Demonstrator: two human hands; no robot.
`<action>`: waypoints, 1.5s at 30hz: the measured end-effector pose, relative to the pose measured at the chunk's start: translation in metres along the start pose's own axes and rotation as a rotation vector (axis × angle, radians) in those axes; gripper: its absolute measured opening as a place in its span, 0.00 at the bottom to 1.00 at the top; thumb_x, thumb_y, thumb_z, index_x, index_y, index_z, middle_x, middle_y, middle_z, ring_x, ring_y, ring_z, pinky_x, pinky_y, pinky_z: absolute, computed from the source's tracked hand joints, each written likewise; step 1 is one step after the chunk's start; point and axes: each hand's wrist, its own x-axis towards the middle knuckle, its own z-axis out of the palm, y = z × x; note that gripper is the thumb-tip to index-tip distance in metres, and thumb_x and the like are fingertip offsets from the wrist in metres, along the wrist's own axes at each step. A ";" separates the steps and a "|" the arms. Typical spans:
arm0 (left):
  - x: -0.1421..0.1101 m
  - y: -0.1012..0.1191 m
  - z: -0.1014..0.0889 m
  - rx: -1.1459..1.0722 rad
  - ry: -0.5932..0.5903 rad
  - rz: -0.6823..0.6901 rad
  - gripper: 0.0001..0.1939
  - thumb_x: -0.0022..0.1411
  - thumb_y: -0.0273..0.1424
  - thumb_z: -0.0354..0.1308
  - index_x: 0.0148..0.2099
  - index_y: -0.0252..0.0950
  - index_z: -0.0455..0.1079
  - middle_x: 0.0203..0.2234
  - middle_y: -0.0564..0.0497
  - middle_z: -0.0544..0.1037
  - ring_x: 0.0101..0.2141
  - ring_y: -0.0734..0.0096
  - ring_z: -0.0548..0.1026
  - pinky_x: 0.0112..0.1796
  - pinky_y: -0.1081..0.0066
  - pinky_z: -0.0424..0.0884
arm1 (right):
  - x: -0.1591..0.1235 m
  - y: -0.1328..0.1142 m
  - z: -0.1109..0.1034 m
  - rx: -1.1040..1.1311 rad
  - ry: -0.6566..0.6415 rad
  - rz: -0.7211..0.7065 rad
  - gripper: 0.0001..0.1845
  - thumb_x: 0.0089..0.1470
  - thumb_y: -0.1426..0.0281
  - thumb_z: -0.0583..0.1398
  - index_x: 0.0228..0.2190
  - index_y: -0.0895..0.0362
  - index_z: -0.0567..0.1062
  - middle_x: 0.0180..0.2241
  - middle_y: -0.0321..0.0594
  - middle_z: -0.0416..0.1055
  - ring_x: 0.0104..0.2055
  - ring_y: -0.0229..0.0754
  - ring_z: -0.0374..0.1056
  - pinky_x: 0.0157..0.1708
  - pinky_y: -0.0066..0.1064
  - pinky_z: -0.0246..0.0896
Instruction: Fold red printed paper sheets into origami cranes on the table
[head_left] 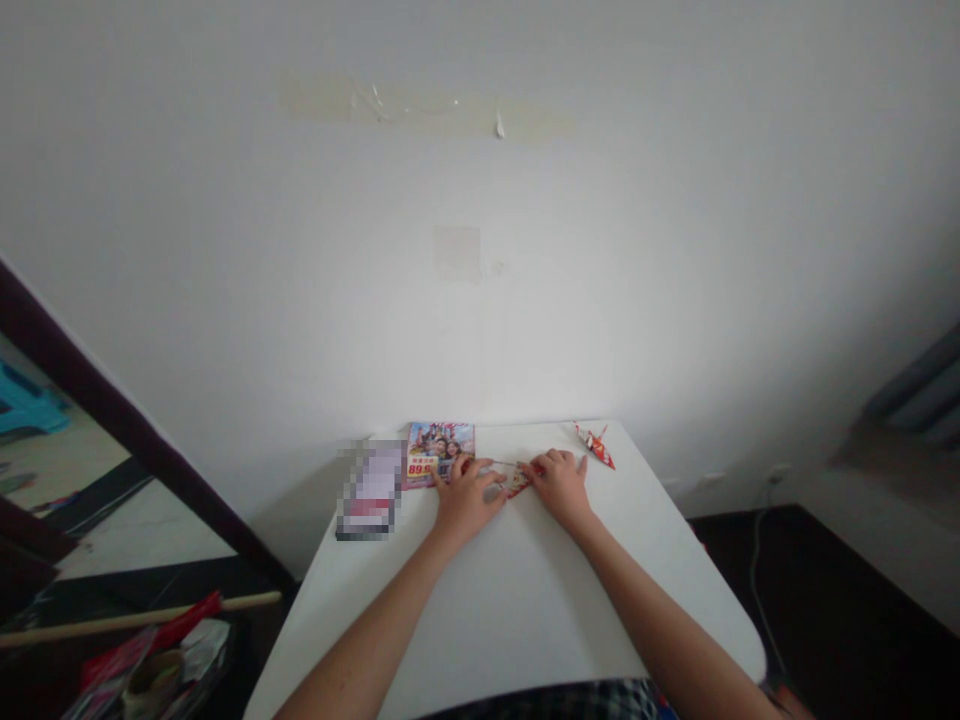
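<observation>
One patterned paper (517, 486) pressed on white counter (510, 610), left hand (466, 497) partly open against it, right hand (561, 487) curled, grip unclear

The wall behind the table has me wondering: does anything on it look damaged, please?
Yes, a yellowish strip high up resembles old tape residue, with a small flap apparently peeling, and a squarish patch below it stands out from the wall.

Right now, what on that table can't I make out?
All in the head view:
Red-patterned paper: partly hidden by the left hand and right hand.
Flyer: lower right part covered by the left hand; fine print too small.
Item left of the flyer: pixelated, details lost.
</observation>
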 end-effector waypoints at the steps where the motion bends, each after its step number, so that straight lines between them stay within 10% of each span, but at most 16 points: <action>1: 0.000 0.000 0.000 0.001 -0.002 -0.007 0.11 0.60 0.45 0.61 0.45 0.55 0.78 0.58 0.55 0.73 0.62 0.46 0.58 0.59 0.25 0.38 | 0.000 0.000 0.000 -0.001 0.003 -0.002 0.16 0.64 0.55 0.55 0.39 0.51 0.78 0.44 0.43 0.74 0.55 0.53 0.61 0.61 0.66 0.39; 45: 0.002 0.002 0.007 -0.018 0.048 -0.017 0.11 0.57 0.47 0.64 0.41 0.53 0.78 0.56 0.55 0.75 0.61 0.45 0.59 0.58 0.24 0.38 | -0.003 -0.013 0.005 -0.093 0.059 0.054 0.13 0.65 0.58 0.54 0.39 0.52 0.74 0.44 0.44 0.74 0.54 0.54 0.61 0.61 0.71 0.29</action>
